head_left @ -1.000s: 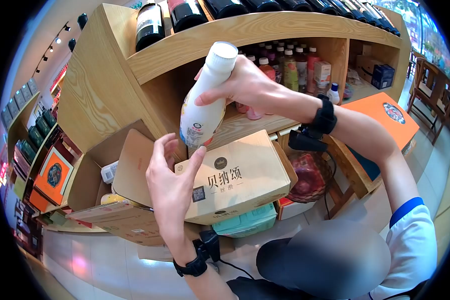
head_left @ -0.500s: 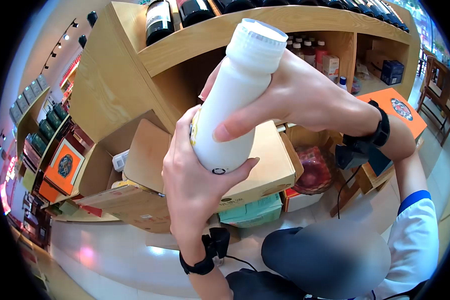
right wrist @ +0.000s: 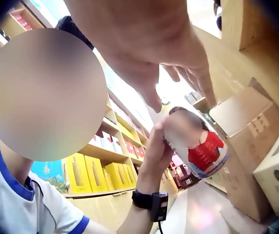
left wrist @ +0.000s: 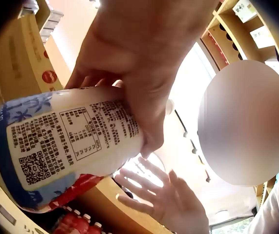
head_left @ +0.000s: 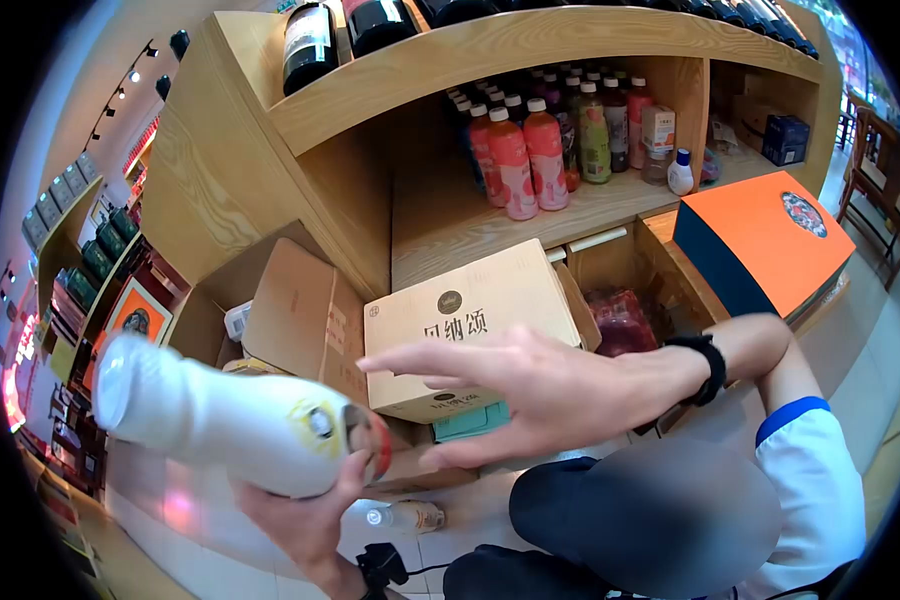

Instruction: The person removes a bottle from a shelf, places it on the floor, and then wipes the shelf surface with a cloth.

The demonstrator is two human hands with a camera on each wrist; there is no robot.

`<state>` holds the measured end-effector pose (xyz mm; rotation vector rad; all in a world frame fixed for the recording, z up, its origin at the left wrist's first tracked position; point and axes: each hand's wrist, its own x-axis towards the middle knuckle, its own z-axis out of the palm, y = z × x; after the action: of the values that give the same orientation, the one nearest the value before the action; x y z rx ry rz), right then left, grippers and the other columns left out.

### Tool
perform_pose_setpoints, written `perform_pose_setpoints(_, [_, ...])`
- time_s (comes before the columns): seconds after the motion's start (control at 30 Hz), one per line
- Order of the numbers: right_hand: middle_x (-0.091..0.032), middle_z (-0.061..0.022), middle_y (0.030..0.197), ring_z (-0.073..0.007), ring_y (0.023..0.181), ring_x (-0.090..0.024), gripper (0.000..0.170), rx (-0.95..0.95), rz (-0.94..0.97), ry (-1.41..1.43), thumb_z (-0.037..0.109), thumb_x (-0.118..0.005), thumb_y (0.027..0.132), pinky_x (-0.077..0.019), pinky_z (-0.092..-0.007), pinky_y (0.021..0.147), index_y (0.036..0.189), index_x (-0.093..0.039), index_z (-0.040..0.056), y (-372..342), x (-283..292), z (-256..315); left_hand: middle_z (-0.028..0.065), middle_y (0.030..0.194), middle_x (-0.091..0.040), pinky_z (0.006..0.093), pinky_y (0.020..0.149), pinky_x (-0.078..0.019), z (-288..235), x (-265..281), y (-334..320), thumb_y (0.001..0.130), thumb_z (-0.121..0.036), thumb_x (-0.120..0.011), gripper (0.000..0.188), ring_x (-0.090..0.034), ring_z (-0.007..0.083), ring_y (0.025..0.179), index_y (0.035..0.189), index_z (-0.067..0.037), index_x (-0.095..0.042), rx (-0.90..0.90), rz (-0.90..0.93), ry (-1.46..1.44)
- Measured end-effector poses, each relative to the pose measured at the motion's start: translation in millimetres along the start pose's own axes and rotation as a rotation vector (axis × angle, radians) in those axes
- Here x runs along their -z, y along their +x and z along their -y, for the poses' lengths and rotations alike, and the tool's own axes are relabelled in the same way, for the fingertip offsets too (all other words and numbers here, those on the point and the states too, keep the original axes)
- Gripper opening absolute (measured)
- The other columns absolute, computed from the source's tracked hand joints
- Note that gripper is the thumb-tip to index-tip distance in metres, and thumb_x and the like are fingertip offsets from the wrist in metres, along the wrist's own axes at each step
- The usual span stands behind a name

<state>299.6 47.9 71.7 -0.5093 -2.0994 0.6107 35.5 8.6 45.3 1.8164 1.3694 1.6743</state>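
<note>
My left hand (head_left: 305, 520) grips a large white plastic bottle (head_left: 225, 420) round its lower body. The bottle lies tilted almost level, its white cap pointing left. In the left wrist view its label (left wrist: 76, 141) shows printed text, a QR code and blue palm shapes. My right hand (head_left: 545, 385) is apart from the bottle, fingers stretched out toward its base and holding nothing. Below and behind the right hand stands a closed carton (head_left: 410, 345) with dark printed characters. An open cardboard box (head_left: 295, 305) stands left of it, its flap raised.
Pink-labelled bottles (head_left: 510, 165) stand with several others on the wooden shelf (head_left: 450, 235). An orange box (head_left: 750, 230) sits at the right, beside a red bundle (head_left: 620, 320). Dark wine bottles (head_left: 310, 50) line the top. A small bottle (head_left: 410, 516) lies on the floor.
The white bottle passed from my right hand into my left, then swung down and left, from upright to nearly level. My right hand let go and came lower, uncovering the shelf bottles.
</note>
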Motion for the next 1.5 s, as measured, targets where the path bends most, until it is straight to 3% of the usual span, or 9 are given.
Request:
perform_pose_setpoints(0.17, [-0.065, -0.0213, 0.072, -0.0401, 0.068, -0.066, 0.047, -0.012, 0.089, 0.037, 0.029, -0.073, 0.092, -0.052, -0.048, 0.067, 0.129, -0.056, 0.0041, -2.2, -13.8, -7.6, 0.0133, 0.118, -0.062, 0.038, 0.097, -0.0528, 23.8, 36.0, -24.9, 0.064, -0.006, -0.087, 0.073, -0.065, 0.0231, 0.105, 0.128, 0.003, -0.052, -0.015, -0.194, 0.015])
perform_pose_setpoints(0.37, [-0.073, -0.0222, 0.1, -0.0364, 0.096, -0.074, 0.045, 0.034, -0.027, 0.166, 0.031, -0.072, 0.094, -0.0594, -0.0413, 0.08, 0.127, -0.058, 0.0026, 0.8, -23.7, -14.8, 0.0183, 0.127, -0.059, 0.0404, 0.103, -0.0498, 33.6, 55.5, -52.6, 0.063, -0.003, -0.085, 0.086, -0.06, 0.0267, 0.116, 0.139, 0.007, -0.046, 0.073, -0.24, -0.017])
perform_pose_setpoints(0.43, [-0.073, -0.0188, 0.114, -0.0342, 0.109, -0.072, 0.045, -0.106, 0.006, 0.217, 0.03, -0.073, 0.094, -0.0595, -0.0396, 0.09, 0.127, -0.059, 0.0023, -6.3, -22.1, -16.3, 0.0174, 0.126, -0.06, 0.0407, 0.103, -0.0494, 51.1, 65.4, -70.0, 0.063, -0.001, -0.086, 0.083, -0.061, 0.0257, 0.115, 0.136, 0.007, -0.049, 0.1, -0.266, 0.063])
perform_pose_setpoints(0.57, [-0.073, -0.0159, 0.115, -0.0278, 0.109, -0.072, 0.038, -0.229, 0.039, 0.205, 0.02, -0.076, 0.092, -0.0573, -0.0341, 0.098, 0.122, -0.065, 0.0005, -24.7, -25.2, -15.5, 0.0156, 0.123, -0.061, 0.0403, 0.102, -0.0503, 60.7, 57.7, -96.7, 0.067, 0.002, -0.088, 0.078, -0.063, 0.0246, 0.11, 0.134, 0.005, -0.049, 0.155, -0.393, 0.075])
perform_pose_setpoints(0.67, [-0.075, -0.0129, 0.111, -0.0231, 0.105, -0.074, 0.033, -0.346, 0.052, 0.305, 0.016, -0.077, 0.092, -0.0586, -0.0343, 0.093, 0.119, -0.068, 0.0002, -43.6, -37.3, -19.1, 0.0161, 0.125, -0.06, 0.0401, 0.101, -0.0503, 83.6, 59.0, -122.6, 0.067, -0.004, -0.092, 0.081, -0.062, 0.025, 0.112, 0.135, 0.006, -0.048, 0.228, -0.49, 0.19])
perform_pose_setpoints(0.9, [-0.076, -0.0113, 0.108, -0.0287, 0.1, -0.074, 0.034, -0.376, 0.348, 0.099, 0.023, -0.079, 0.089, -0.0571, -0.0358, 0.089, 0.115, -0.071, 0.0033, -74.9, -48.2, -32.2, 0.017, 0.119, -0.064, 0.0407, 0.094, -0.0539, 141.7, 53.5, -187.9, 0.061, -0.012, -0.098, 0.087, -0.065, 0.0257, 0.106, 0.132, 0.005, -0.05, 0.311, -0.64, 0.384])
perform_pose_setpoints(1.33, [-0.076, -0.012, 0.108, -0.0309, 0.098, -0.074, 0.034, -0.514, 0.39, 0.07, 0.022, -0.08, 0.087, -0.0577, -0.036, 0.087, 0.115, -0.072, 0.0052, -95.6, -53.2, -34.8, 0.0219, 0.117, -0.063, 0.0482, 0.096, -0.0505, 258.5, 44.7, -294.3, 0.058, -0.029, -0.099, 0.094, -0.065, 0.0371, 0.108, 0.13, 0.003, -0.047, 0.724, -0.68, 0.657])
perform_pose_setpoints(1.43, [-0.076, -0.0118, 0.108, -0.0309, 0.099, -0.074, 0.035, -0.529, 0.404, 0.07, 0.023, -0.081, 0.087, -0.0578, -0.0362, 0.087, 0.116, -0.072, 0.0052, -96.7, -53.8, -33.5, 0.0192, 0.117, -0.064, 0.0442, 0.096, -0.0517, 273.8, 40.4, -308.0, 0.06, -0.028, -0.1, 0.092, -0.066, 0.031, 0.107, 0.13, 0.003, -0.047, 0.706, -0.654, 0.653])
perform_pose_setpoints(1.5, [-0.076, -0.0119, 0.109, -0.0311, 0.101, -0.073, 0.035, -0.531, 0.406, 0.073, 0.022, -0.08, 0.087, -0.0578, -0.0366, 0.088, 0.116, -0.071, 0.005, -98.6, -55.7, -33.9, 0.0204, 0.119, -0.063, 0.0461, 0.097, -0.0504, 279.6, 36.4, -314.2, 0.059, -0.027, -0.099, 0.094, -0.065, 0.0337, 0.109, 0.131, 0.002, -0.046, 0.702, -0.641, 0.596])
